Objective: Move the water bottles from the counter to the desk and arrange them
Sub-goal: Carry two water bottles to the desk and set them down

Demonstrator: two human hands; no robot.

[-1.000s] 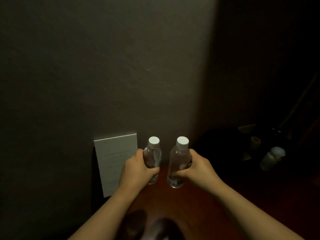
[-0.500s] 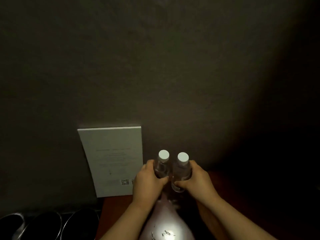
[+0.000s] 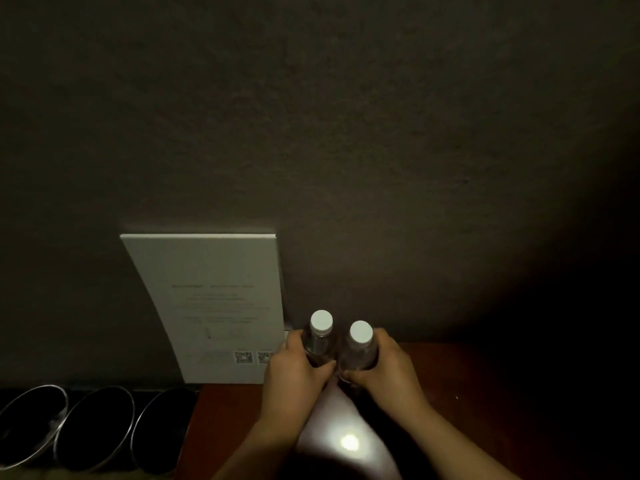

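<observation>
Left hand (image 3: pixel 294 370) grips left bottle (image 3: pixel 317 344); right hand (image 3: pixel 382 370) grips right bottle (image 3: pixel 358 351); both bottles upright, long axes vertical, caps up, side by side above desk (image 3: pixel 485 393)

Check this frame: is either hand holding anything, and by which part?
Both are. The left hand grips the left bottle around its body, below the white cap; the right hand grips the right bottle the same way.

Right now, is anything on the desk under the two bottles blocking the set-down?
Nothing visible does. Left hand and right hand hold the bottles upright over bare desk; the white card stands clear, left of them.
</observation>
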